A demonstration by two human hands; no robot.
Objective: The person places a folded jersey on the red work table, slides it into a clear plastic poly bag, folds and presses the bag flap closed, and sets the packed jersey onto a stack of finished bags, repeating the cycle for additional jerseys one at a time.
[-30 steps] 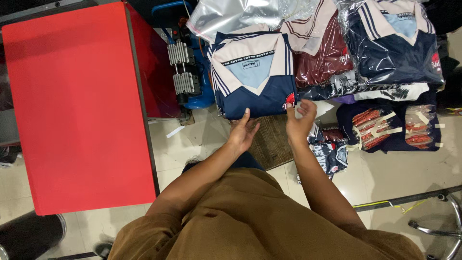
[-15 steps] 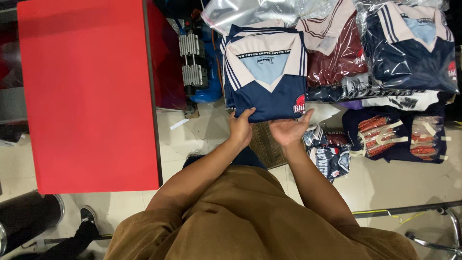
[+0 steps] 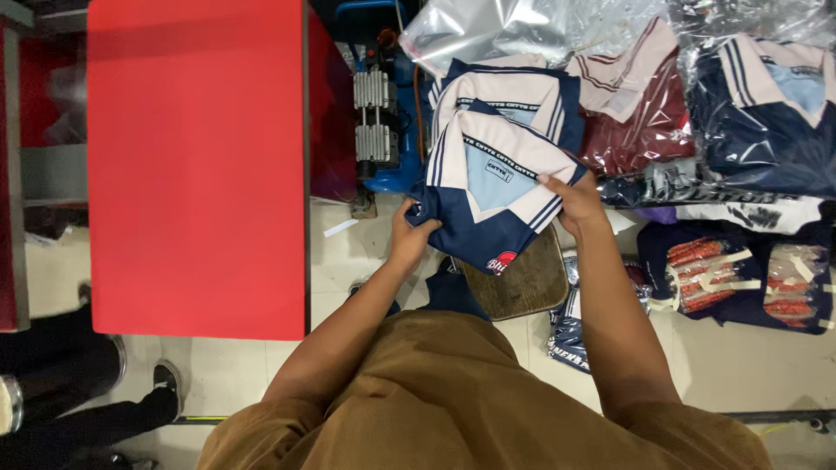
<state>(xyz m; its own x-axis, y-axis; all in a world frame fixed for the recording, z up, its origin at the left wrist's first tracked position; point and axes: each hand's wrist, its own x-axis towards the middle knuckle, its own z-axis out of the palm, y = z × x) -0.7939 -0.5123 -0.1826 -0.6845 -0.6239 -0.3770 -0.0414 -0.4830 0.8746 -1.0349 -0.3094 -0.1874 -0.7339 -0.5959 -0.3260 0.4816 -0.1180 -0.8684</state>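
While I look down over my own brown shirt point(image 3: 488, 409), both hands are on a folded navy shirt point(image 3: 488, 204) with a cream collar and a pale blue panel at the neck. My left hand point(image 3: 411, 237) has its grip closed on the shirt's left lower edge, fingers curled over the cloth. My right hand point(image 3: 575, 202) pinches the right collar side, thumb on top, fingers beneath. The shirt is lifted, tilted a little, above a small woven stool point(image 3: 521, 283) just in front of me.

Done, as I judge it: the garment is already folded flat, collar squared up, red badge showing at the lower hem. Just beyond it lies a second folded shirt point(image 3: 509, 87) of the same kind, partly under the one I hold, so a stack seems to be started. Further right are bagged shirts: a maroon one point(image 3: 636, 109) and a navy one point(image 3: 766, 113) in clear plastic. Loose clear bags point(image 3: 522, 30) lie at the top.

Left to do, by my reading: the shirt in my grip is not yet laid down nor in plastic, so placing or bagging remains.

To my left stands a red bench point(image 3: 196, 165), nothing on its top that I can see. Between it and the shirts sits a blue machine with ribbed metal fins point(image 3: 376, 122). More packed dark bundles with red print point(image 3: 740, 278) rest on the floor at right. Another person's dark shoe point(image 3: 165, 383) shows lower left.
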